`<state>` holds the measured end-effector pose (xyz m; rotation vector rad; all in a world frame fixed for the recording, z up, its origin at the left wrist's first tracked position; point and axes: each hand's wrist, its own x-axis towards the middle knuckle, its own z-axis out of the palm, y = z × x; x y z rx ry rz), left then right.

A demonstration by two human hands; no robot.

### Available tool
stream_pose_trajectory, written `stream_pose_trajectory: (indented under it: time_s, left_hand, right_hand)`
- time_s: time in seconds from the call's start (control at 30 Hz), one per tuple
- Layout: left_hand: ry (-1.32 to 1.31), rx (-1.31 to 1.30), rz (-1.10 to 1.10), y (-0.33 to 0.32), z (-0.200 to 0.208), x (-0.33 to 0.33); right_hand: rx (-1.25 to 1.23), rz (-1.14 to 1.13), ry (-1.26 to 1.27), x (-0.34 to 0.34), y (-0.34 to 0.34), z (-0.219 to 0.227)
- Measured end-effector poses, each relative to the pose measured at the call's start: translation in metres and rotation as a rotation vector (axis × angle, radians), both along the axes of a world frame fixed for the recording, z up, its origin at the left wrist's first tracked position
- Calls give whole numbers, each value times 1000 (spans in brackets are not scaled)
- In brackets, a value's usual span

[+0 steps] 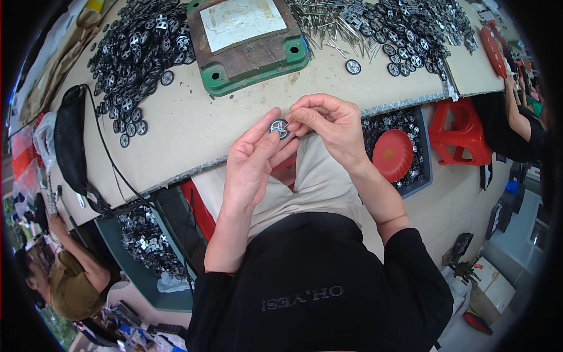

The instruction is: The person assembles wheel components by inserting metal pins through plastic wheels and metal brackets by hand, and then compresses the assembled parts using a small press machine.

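My left hand [253, 159] holds a small black toy wheel with a silver hub [280, 127] between thumb and fingertips, just over the near edge of the table [193, 126]. My right hand [328, 124] pinches a thin metal pin at the wheel's hub, fingers closed on it. Both hands meet above my lap. A large heap of the same black wheels [141, 53] lies at the table's left. Another heap of wheels [410, 32] mixed with metal pins [328, 23] lies at the far right.
A green and brown metal press base [249, 44] stands at the table's middle back. A black bag [70, 141] with a cord lies left. A bin with a red dish [393, 155] and a red stool [460, 132] sit right. Other people work at left and right.
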<state>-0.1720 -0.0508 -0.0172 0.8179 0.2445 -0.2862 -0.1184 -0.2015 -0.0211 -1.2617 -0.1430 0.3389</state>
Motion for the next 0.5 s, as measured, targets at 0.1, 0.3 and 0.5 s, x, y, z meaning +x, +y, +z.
stream_pose_trajectory:
  time_s: [0.1,0.3,0.5]
  left_hand:
    - [-3,29,21,-1,0,0]
    - [12,90,44,-4,0,-2]
    - [5,55,59,-6,-1,-2]
  right_hand:
    - [12,-3,2,0,1,-2]
    - [-12,-57,-25,-6,5,-6]
    - [-353,-229,-653,-13,6,-13]
